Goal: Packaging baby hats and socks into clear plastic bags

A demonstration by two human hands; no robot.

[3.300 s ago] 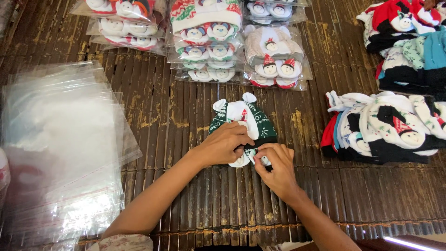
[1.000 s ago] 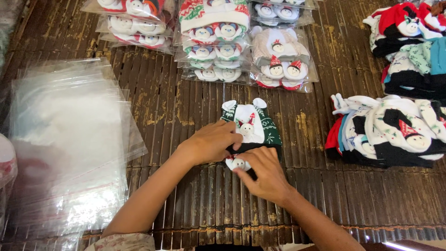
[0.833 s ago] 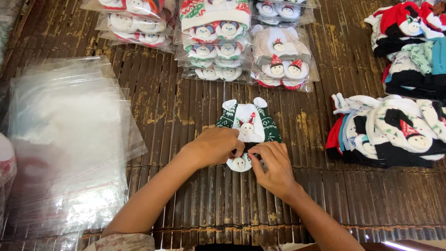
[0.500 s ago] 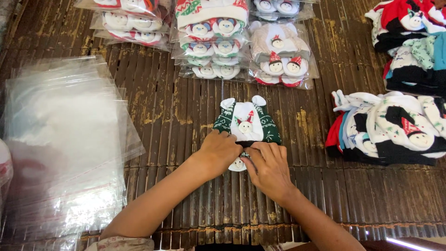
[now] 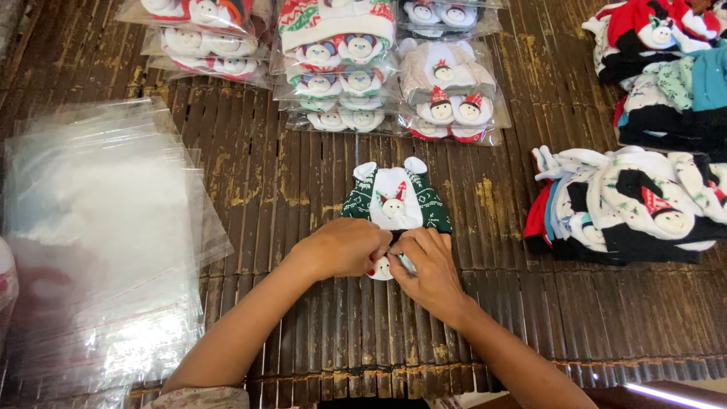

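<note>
A small green and white knitted hat (image 5: 395, 198) with a snowman face lies on the dark slatted bamboo table (image 5: 303, 174). My left hand (image 5: 344, 248) and my right hand (image 5: 425, 261) meet at its near edge. Both pinch the near part of the set, where a second small snowman face (image 5: 382, 268) shows between my fingers. My fingers hide the rest of that piece.
A spread stack of clear plastic bags (image 5: 98, 235) lies at the left. Bagged snowman hat sets (image 5: 356, 60) lie in a row at the far edge. Loose piles of hats and socks (image 5: 628, 201) sit at the right, with more piled at the far right (image 5: 666, 68).
My hands have kept working at the near edge of the green hat, shifting slightly and closing together over the small snowman piece. The hat stays in place.
</note>
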